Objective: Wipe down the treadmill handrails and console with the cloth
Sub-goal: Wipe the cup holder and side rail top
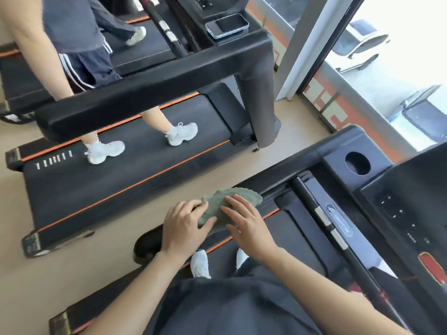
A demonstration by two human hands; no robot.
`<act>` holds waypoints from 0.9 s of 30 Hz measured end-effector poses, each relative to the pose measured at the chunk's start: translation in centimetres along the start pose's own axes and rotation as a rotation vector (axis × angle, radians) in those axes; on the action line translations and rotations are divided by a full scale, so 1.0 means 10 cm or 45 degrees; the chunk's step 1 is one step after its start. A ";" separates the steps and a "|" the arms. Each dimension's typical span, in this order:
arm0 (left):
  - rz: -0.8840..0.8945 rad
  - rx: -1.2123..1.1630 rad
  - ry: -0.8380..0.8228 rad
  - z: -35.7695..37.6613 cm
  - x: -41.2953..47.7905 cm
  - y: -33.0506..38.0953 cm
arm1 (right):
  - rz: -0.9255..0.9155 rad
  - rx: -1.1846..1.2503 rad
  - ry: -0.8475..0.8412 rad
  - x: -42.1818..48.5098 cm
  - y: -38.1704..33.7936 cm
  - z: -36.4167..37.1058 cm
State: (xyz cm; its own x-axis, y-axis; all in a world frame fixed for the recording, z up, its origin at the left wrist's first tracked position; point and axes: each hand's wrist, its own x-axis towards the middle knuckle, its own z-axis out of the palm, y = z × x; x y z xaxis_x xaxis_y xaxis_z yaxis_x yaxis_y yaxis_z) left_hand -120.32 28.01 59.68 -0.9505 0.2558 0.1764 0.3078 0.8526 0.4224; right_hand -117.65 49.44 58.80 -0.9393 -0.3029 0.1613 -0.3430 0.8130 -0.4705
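A grey-green cloth lies draped over the black left handrail of my treadmill, near its rear end. My left hand grips the cloth's near edge, thumb on top and fingers curled around cloth and rail. My right hand lies flat on the cloth with its fingers spread, pressing it onto the rail. The console, with small buttons and a red key, sits at the right. The part of the rail under the cloth and hands is hidden.
Another person walks in white shoes on the neighbouring treadmill to the left. A phone rests on that machine's console. A round cup holder is set beside my console. A thin bar crosses in front. Windows are at the right.
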 end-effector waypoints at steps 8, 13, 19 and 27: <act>0.060 0.130 0.149 0.08 -0.12 0.23 | -0.185 -0.083 -0.018 -0.03 0.15 -0.13; 0.060 0.103 -0.008 0.35 0.17 0.53 | -0.095 -0.163 0.045 0.02 0.53 -0.39; 0.086 0.152 -0.132 0.54 0.68 0.96 | -0.105 -0.256 0.024 0.13 1.22 -0.75; 0.034 0.193 -0.111 0.80 1.06 1.49 | -0.149 -0.295 -0.103 0.44 1.86 -1.19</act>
State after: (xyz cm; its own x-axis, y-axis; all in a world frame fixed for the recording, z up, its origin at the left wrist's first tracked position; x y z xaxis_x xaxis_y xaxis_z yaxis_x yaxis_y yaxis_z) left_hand -126.20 47.08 60.70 -0.9441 0.3124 0.1054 0.3296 0.9021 0.2784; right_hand -128.31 69.13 61.04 -0.8924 -0.4325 0.1289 -0.4512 0.8595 -0.2401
